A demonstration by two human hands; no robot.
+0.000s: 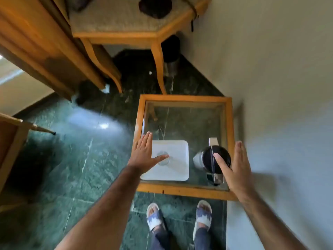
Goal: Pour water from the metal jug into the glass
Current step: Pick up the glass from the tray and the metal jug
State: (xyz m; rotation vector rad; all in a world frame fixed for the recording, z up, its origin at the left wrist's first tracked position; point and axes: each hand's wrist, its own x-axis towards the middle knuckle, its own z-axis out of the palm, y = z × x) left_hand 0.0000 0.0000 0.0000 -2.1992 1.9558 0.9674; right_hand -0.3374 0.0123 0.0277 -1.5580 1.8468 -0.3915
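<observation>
A dark green marble floor (86, 159) filled most of the view, with a pale wall (270, 69) running down the right side. A cushioned wooden chair (126, 20) stood at the top, beyond a small square table (182, 190) with a wooden frame and a clear glass top. The person stood at the table's near edge in sandals (155, 217), both bare forearms stretched out over it. On the glass, a white square tray (178, 159) lay at the near left, and the glass (164, 158) stood upright on it, seen from straight above. The metal jug (207, 159), with a black lid and a steel handle towards the near edge, stood on the table just to the right of the tray. The left hand (144, 156) was flat and spread above the tray's left edge, gripping nothing, its thumb lying across the glass's rim in the view. The right hand (236, 170) was open too, fingers straight, just to the right of the jug, its thumb overlapping the black lid; whether it touched could not be told
</observation>
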